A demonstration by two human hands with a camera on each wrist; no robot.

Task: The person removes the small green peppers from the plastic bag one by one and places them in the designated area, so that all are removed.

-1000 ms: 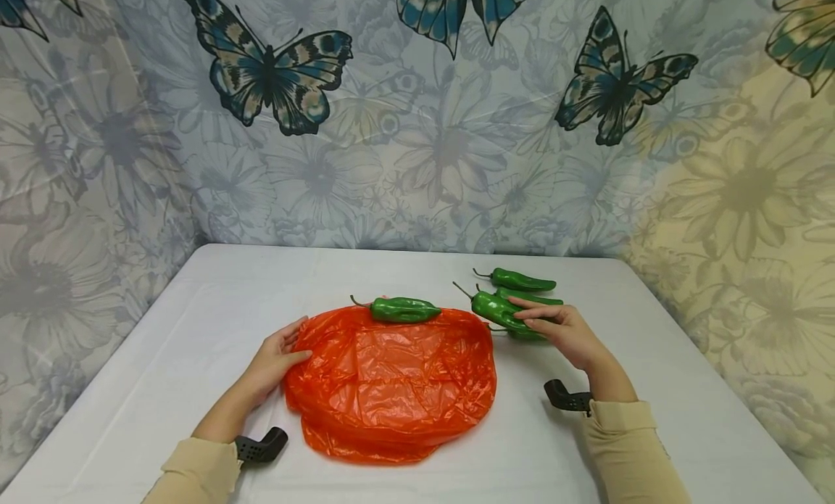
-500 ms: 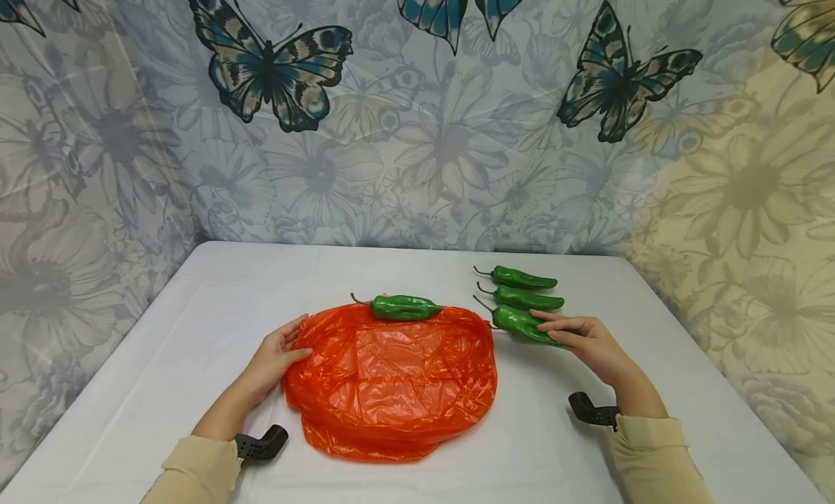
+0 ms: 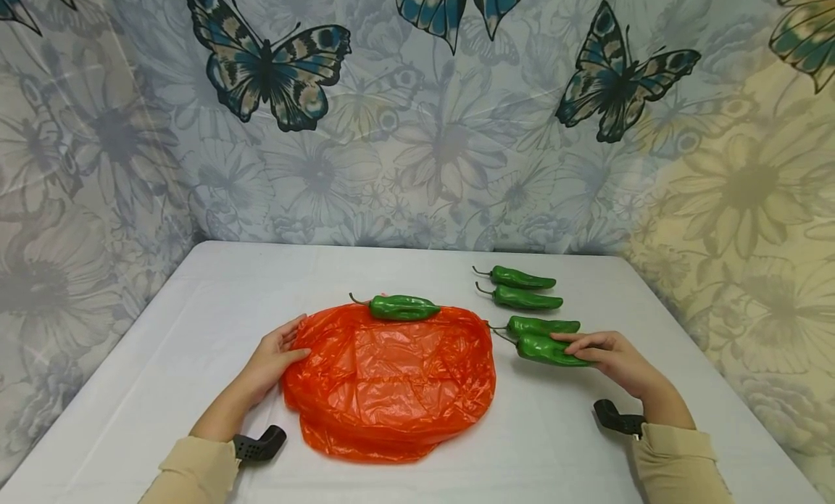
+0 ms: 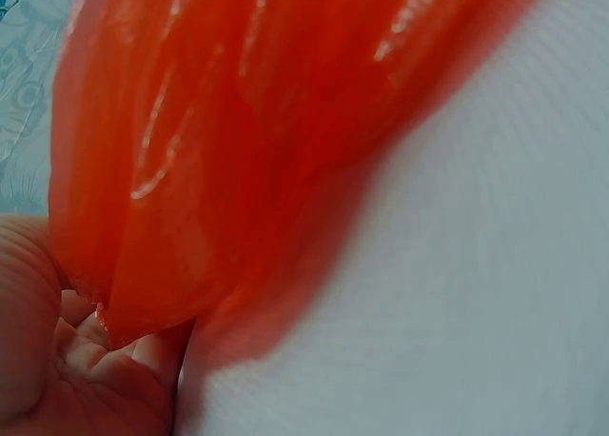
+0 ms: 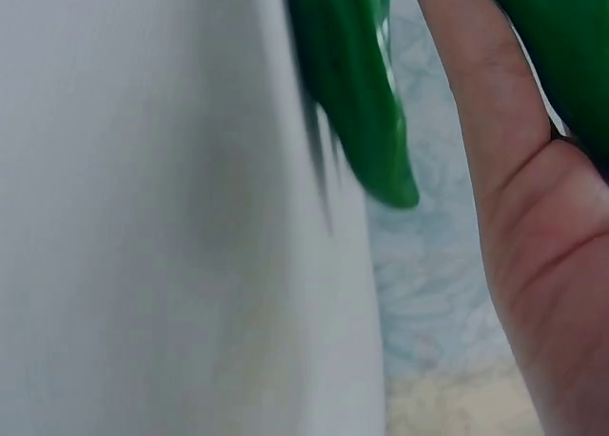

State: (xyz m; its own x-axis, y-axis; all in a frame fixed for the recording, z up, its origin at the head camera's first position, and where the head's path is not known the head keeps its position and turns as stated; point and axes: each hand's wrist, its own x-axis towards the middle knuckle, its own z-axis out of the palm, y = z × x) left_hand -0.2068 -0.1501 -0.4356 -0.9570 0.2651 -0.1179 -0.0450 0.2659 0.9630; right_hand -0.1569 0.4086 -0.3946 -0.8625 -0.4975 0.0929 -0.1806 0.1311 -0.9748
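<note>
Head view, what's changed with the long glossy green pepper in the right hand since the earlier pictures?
The right hand moved the long glossy green pepper rightward and toward the person, still holding it. Nothing was let go. The left hand still grips the crumpled orange-red plastic bag; the green pepper at its far edge and the other three green peppers stayed put.

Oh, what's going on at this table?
A person's right hand is holding a long green pepper, while the left hand grips the left edge of a red-orange plastic bag on a white table. A second pepper lies along the bag's far edge. To the bag's right, a third pepper sits just behind the held one, with two more peppers farther back.
</note>
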